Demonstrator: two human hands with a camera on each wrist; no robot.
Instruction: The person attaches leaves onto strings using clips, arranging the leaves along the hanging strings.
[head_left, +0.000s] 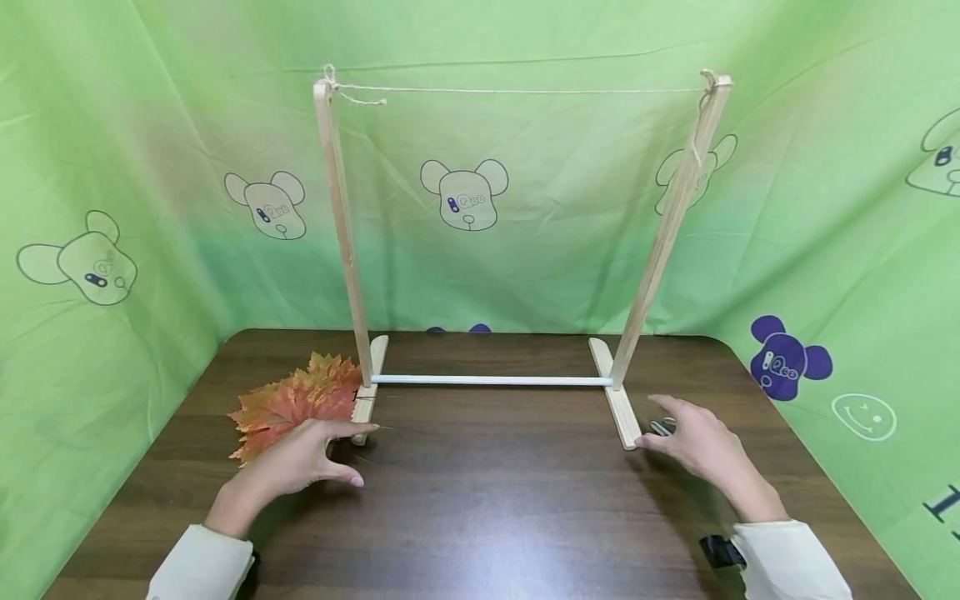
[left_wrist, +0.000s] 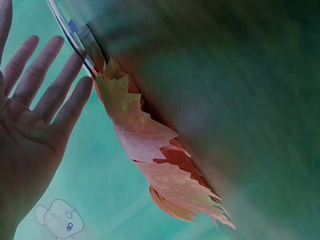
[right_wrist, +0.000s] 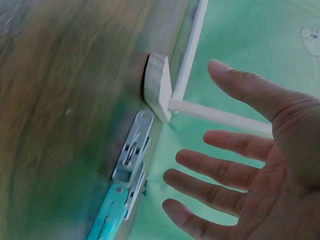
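Note:
My left hand hovers at the near side of a bunch of orange-red maple leaves, fingers extended and nothing held. In the left wrist view the leaves lie flat in an overlapping row, just beyond the spread fingers. On the other side, my right hand is held with thumb and fingers apart, holding nothing. Small clothespins lie partly hidden behind it; the right wrist view shows a grey clothespin and a turquoise clothespin on the table, near the stand's wooden foot.
A wooden stand with a left post, a right post and a white crossbar stands on the brown table. Between the post tops runs a thin string. A green printed cloth hangs behind and at both sides.

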